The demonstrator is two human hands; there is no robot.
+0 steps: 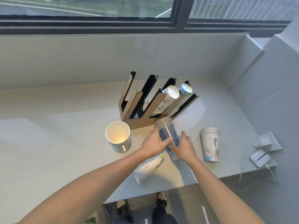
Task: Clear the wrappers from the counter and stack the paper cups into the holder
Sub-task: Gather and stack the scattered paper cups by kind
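Fingers of both hands — left hand [154,143], right hand [184,147] — wrap the blue cup stack [168,132], tilted just before the holder [155,101]. A careless push could tip the holder — or nested cups may slide apart.

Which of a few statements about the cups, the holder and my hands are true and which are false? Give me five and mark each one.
1. Both hands, left hand and right hand, hold the blue cup stack. True.
2. The cup holder has no cups in it. False: cups already lie in its right-hand slots.
3. A white printed cup stack stands rims up, to the right of the hands. True.
4. The silver cup stack left of the hands lies on its side. False: it stands upright, mouth open to the camera.
5. A white printed cup stack lying down rests on the counter below the hands. True.
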